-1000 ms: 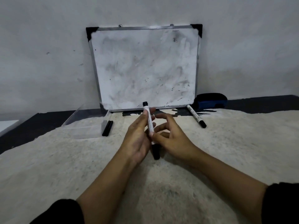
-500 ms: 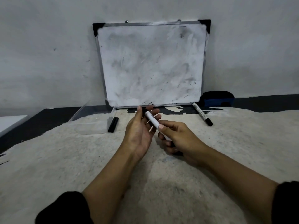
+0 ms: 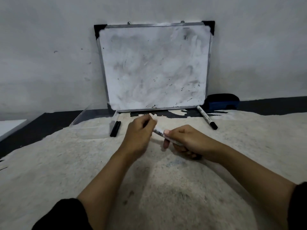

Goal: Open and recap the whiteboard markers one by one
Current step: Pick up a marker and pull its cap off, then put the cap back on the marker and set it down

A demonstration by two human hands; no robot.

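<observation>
- A bare, makeshift room, kind unclear: plain grey wall [image 3: 49,47] across the upper frame.
- Smudged whiteboard [image 3: 154,67] leaning against it.
- Worn, patchy desk [image 3: 66,163] below.

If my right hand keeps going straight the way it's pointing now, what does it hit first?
Most likely the left hand. The right hand points up-left along the marker both hands hold, and the left hand closes over its far end. Depth is hard to judge from a single view.

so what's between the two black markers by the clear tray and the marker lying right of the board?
Head view: both hands, left hand and right hand, holding a marker.
</observation>
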